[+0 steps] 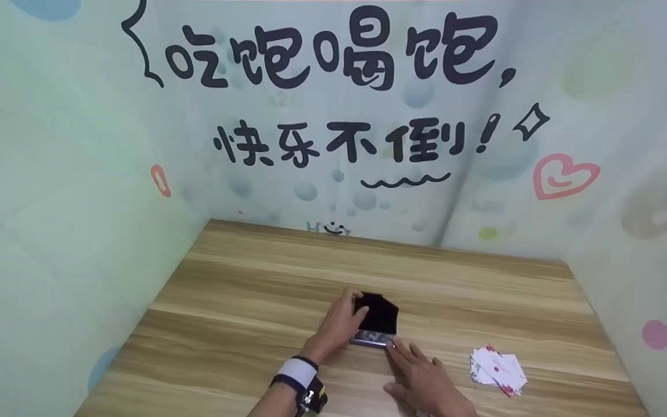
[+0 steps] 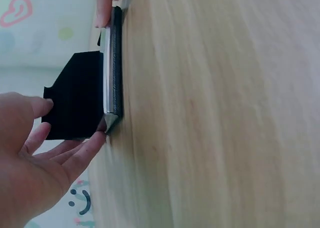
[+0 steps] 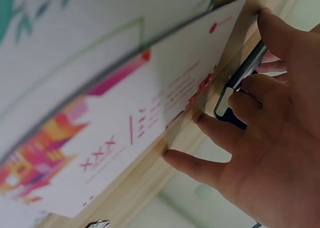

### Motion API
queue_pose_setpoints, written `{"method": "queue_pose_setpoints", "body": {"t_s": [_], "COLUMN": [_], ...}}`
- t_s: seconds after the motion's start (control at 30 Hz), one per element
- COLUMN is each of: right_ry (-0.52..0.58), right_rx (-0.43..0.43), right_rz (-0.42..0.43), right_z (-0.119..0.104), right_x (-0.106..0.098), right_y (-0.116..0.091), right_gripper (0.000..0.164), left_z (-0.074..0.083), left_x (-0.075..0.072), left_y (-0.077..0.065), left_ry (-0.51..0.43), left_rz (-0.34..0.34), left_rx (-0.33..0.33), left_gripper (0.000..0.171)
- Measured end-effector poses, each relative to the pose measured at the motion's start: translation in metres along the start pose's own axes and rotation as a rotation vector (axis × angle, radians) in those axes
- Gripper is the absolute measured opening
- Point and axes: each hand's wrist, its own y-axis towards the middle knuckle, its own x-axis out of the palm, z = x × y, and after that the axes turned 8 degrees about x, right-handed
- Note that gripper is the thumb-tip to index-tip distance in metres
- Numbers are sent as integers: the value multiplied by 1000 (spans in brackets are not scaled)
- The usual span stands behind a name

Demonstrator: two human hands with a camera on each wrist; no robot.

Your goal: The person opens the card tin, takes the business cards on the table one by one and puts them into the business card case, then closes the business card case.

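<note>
Head view: on the wood-grain table (image 1: pixel 223 278), the left hand (image 1: pixel 342 318) pinches the black flap (image 1: pixel 381 318) of a slim case (image 1: pixel 372 337), and I judge that this hold stops the flap from dropping back. The right hand (image 1: pixel 426 375) lies with its fingers extended, not gripping, fingertips on the case's near right corner, likely to steady it. A fanned pile of printed cards (image 1: pixel 500 369) lies on the table to the right, apart from the case, perhaps set there to leave room for both hands.

Left wrist view: I see the thumb on one face of the flap and a finger behind it, while other fingers reach down to the end of the case, apparently bracing it. The case lies flat on the table, its flap raised along one long edge.

Right wrist view: cards fill the foreground, their red and orange print facing me. Beyond them the fingers are spread and slightly bent, tips down at the table and the case; the exact contact is partly hidden from me.
</note>
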Motion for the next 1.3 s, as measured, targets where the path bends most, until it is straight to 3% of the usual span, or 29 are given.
{"method": "queue_pose_setpoints", "body": {"t_s": [0.2,0.4,0.53,0.73,1.0,1.3], "right_ry": [-2,1,3,13,23,26], "right_rx": [-2,6,16,8,6,17], "right_rz": [1,-11,-37,-31,-18,-21], "right_z": [0,1,2,3,0,-4], "right_x": [2,2,3,3,2,-1], "right_y": [0,1,1,0,0,-1], "right_gripper": [73,74,75,75,74,74], "left_z": [-10,-17,-22,-23,-28,-29], "left_x": [-4,-6,-4,-4,-7,-10], "left_y": [-6,-9,-11,-13,-9,-7], "left_ry": [-45,-164,-187,-104,-246,-244], "left_rz": [-121,-216,-235,-258,-305,-330], "left_rx": [48,49,49,76,9,-21], "left_gripper": [51,73,82,87,94,97]}}
